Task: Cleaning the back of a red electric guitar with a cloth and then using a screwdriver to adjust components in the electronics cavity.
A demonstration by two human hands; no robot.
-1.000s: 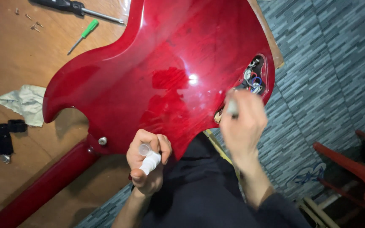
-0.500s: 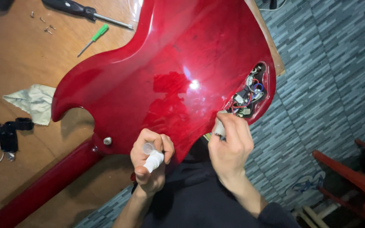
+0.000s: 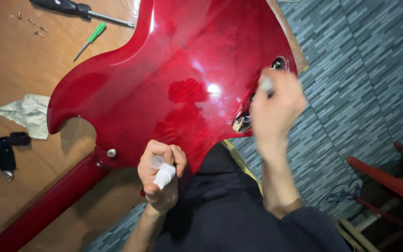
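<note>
A glossy red electric guitar body [image 3: 183,79] lies back-up on a wooden table [image 3: 15,65], its neck [image 3: 43,210] running to the lower left. My left hand [image 3: 161,175] holds a small white tube at the body's lower edge, near a strap button [image 3: 112,152]. My right hand [image 3: 276,109], blurred by motion, covers the open electronics cavity [image 3: 244,122] at the body's right end and pinches a small pale thing I cannot identify.
A black-handled screwdriver [image 3: 78,10], a small green screwdriver [image 3: 90,39] and loose screws [image 3: 33,25] lie at the top left. A crumpled cloth [image 3: 24,112] and a black clip [image 3: 5,151] sit at the left. A red chair [image 3: 392,186] stands on the tiled floor.
My right hand rose from the lower body edge up onto the cavity, hiding most of the wiring. My left hand stayed put with the tube.
</note>
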